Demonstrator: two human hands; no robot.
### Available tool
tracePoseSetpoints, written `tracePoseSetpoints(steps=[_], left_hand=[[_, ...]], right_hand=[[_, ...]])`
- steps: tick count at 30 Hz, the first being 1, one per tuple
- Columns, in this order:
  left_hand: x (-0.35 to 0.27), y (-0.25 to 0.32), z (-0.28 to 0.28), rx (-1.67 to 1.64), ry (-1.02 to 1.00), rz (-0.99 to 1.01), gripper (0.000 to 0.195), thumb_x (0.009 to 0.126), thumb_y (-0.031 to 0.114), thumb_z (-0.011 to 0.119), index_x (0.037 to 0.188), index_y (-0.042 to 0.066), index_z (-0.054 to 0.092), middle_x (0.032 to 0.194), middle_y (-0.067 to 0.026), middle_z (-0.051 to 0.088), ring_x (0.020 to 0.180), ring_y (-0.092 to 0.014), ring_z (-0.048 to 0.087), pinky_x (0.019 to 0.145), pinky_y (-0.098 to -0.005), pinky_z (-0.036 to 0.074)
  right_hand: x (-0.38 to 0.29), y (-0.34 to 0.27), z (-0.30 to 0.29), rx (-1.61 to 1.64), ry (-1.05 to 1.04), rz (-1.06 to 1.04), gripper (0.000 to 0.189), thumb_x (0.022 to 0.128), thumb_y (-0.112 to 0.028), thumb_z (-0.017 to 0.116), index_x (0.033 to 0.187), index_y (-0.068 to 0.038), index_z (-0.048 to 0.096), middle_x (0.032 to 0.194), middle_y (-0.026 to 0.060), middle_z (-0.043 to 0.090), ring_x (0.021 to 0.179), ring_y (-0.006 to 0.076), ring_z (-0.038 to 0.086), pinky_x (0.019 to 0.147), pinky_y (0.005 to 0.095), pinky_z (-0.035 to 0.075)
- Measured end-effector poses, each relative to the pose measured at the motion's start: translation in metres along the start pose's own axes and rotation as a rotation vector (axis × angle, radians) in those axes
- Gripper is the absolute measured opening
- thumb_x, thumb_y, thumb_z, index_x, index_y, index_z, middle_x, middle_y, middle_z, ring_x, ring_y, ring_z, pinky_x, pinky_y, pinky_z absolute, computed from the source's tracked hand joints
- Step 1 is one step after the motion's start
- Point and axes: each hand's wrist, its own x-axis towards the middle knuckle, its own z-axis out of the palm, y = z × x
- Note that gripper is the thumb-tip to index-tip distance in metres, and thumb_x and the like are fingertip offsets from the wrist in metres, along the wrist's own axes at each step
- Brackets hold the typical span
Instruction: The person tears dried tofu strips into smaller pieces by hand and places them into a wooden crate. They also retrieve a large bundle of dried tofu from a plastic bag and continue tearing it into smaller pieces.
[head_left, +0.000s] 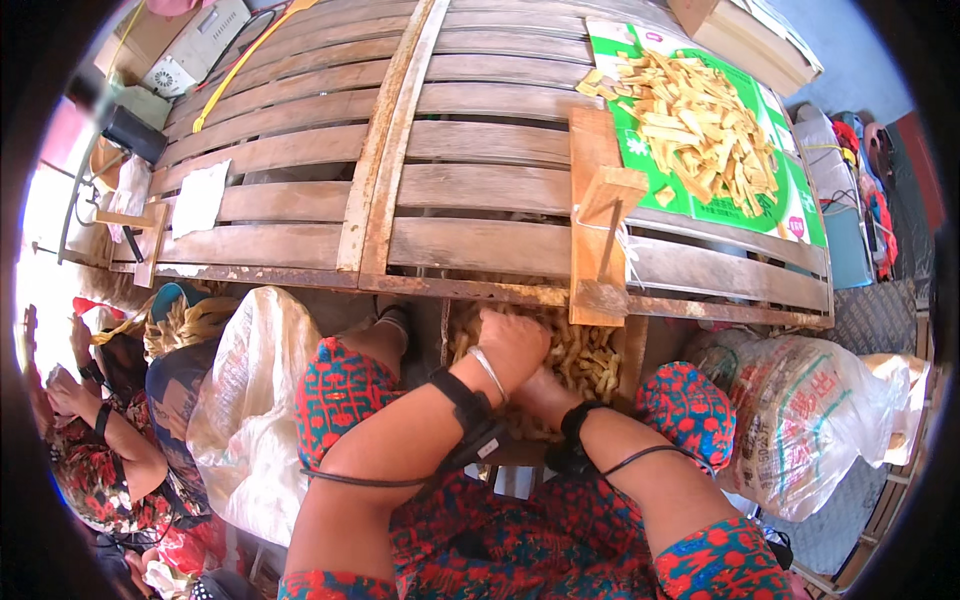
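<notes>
My left hand (516, 342), with a silver bangle at the wrist, is over a box of knotted tan pieces (589, 360) between my knees. Its fingers curl inward and hide whatever they may hold. Just below it and partly covered by it is my right hand (538, 399), its fingertips out of sight. The two hands meet or overlap. Above them on the slatted table (480, 139), a heap of flat tan strips (697, 127) lies on a green printed sheet (799, 217). A wooden bracket (600, 225) wrapped with white string stands at the table's front edge.
A stuffed woven sack (795, 420) is at my right, and a whitish sack (251, 412) at my left. Beyond that sack sits another person (112, 442). On the table lie a white paper (201, 199) and a yellow plastic tool (240, 71). A cardboard box (750, 41) stands far right.
</notes>
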Motion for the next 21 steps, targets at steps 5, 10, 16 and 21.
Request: tracePoseSetpoints(steps=[5,10,16,21], left_hand=[[-0.022,0.01,-0.016,0.183,0.602,0.058,0.016,0.077,0.017,0.06,0.086,0.007,0.068,0.078,-0.0057,0.066,0.077,-0.021,0.064,0.058,-0.04,0.048],[-0.035,0.013,-0.03,0.099,0.366,0.124,0.012,0.076,0.016,0.059,0.081,0.008,0.066,0.074,-0.0042,0.064,0.07,-0.018,0.064,0.051,-0.031,0.047],[-0.055,-0.01,-0.06,-0.062,0.356,0.283,0.011,0.073,0.015,0.061,0.068,0.008,0.068,0.069,-0.0125,0.066,0.065,-0.027,0.067,0.054,-0.0363,0.052],[-0.084,-0.035,-0.102,-0.078,0.432,0.193,0.018,0.076,0.008,0.058,0.09,0.003,0.067,0.08,-0.0157,0.067,0.075,-0.034,0.066,0.063,-0.0408,0.054]], right_hand=[[0.036,0.002,-0.075,-0.139,0.211,0.245,0.036,0.092,-0.014,0.051,0.126,-0.006,0.055,0.127,0.0109,0.059,0.122,0.0292,0.051,0.101,0.0366,0.04],[0.061,0.007,-0.09,-0.323,0.198,0.331,0.035,0.092,-0.016,0.052,0.126,-0.008,0.056,0.127,0.0114,0.059,0.12,0.0304,0.052,0.1,0.0379,0.041],[0.043,0.0,-0.094,-0.342,0.17,0.375,0.035,0.091,-0.018,0.052,0.126,-0.01,0.056,0.127,0.0119,0.058,0.117,0.0318,0.053,0.099,0.0394,0.043],[0.021,-0.013,-0.081,-0.571,0.296,0.25,0.035,0.091,-0.02,0.053,0.125,-0.012,0.056,0.127,0.0124,0.058,0.115,0.033,0.054,0.098,0.0406,0.044]])
